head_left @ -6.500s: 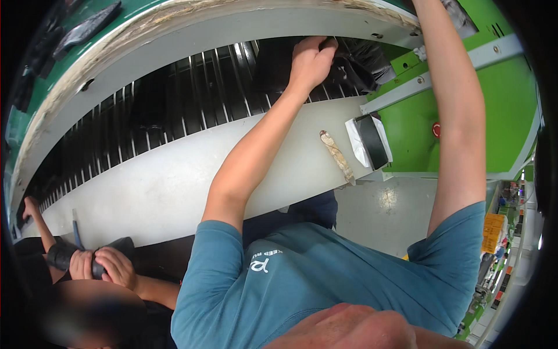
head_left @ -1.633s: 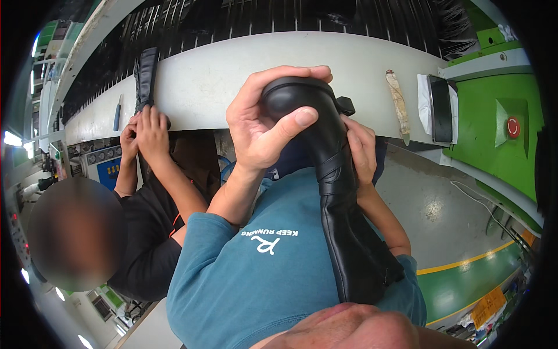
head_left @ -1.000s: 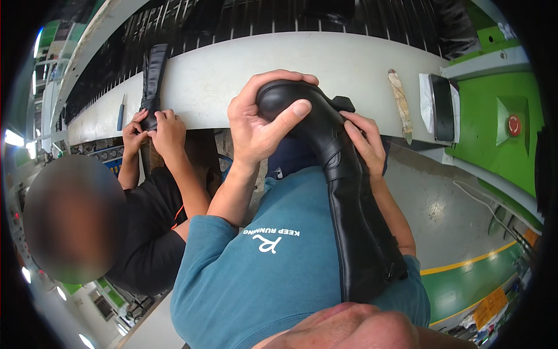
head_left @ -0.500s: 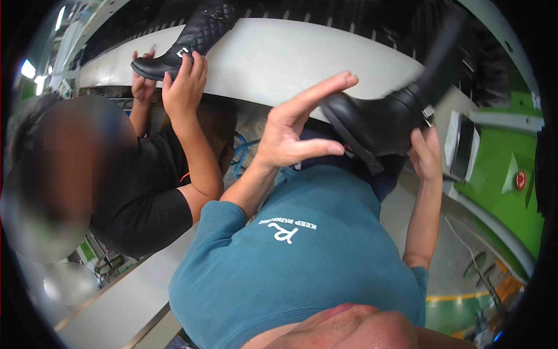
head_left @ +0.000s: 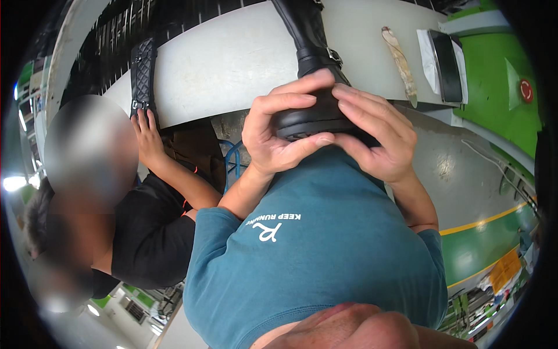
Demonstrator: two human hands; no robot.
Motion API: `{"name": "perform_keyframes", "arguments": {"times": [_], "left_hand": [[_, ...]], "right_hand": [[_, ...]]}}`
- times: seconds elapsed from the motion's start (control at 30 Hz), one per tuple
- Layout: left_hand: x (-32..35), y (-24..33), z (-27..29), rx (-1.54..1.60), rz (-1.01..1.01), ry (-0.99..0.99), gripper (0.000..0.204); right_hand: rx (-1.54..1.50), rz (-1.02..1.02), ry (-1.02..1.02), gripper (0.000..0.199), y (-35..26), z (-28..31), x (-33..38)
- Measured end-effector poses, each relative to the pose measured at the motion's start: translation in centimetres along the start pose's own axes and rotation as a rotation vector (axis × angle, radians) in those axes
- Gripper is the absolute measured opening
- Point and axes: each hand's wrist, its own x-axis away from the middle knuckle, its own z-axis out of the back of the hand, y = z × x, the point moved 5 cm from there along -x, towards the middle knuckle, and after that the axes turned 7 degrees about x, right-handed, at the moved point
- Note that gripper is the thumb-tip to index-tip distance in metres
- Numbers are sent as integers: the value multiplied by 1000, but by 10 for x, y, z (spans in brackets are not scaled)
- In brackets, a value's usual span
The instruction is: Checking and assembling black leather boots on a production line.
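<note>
The left hand (head_left: 264, 129) is closed round one side of the boot (head_left: 317, 116), its fingers laid over the top and its thumb set beneath. The other side is gripped by the right hand (head_left: 390, 136) in the same way, and the fingertips of both are nearly brought together over the black leather. The boot is held at the centre of the frame, in front of the teal shirt (head_left: 314, 256); its rounded foot end is turned toward the lower edge, and its shaft is pointed to the top, where it is cut off by the dark rim. A buckle (head_left: 334, 56) is fixed at its ankle.

Behind it the white table (head_left: 221, 75) is spread across the upper frame. At its upper right a knife (head_left: 399, 65) is laid, and beside that a phone (head_left: 449, 65) on white paper (head_left: 429, 58). A red button (head_left: 526, 90) is mounted on the green machine (head_left: 494, 72) farther right. At left, a quilted boot (head_left: 143, 81) is touched by a co-worker's hand (head_left: 149, 142).
</note>
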Motion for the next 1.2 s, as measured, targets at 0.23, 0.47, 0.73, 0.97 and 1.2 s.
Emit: {"name": "perform_keyframes", "arguments": {"times": [0.23,0.47,0.73,0.97,1.2], "left_hand": [[-22,12,-3,-255,25,-80,75],[-19,7,5,-264,-37,-118,69],[27,-11,45,-71,90,65,48],[67,-27,77,-303,345,142,50],[33,-23,45,-604,123,-1,55]], "right_hand": [[-114,-77,155,36,-2,-4,9],[-176,-94,-11,29,4,5,-13],[-266,-229,-270,36,24,-25,-33],[149,100,-277,36,55,-44,-6],[145,165,-303,26,49,-48,-12]]}}
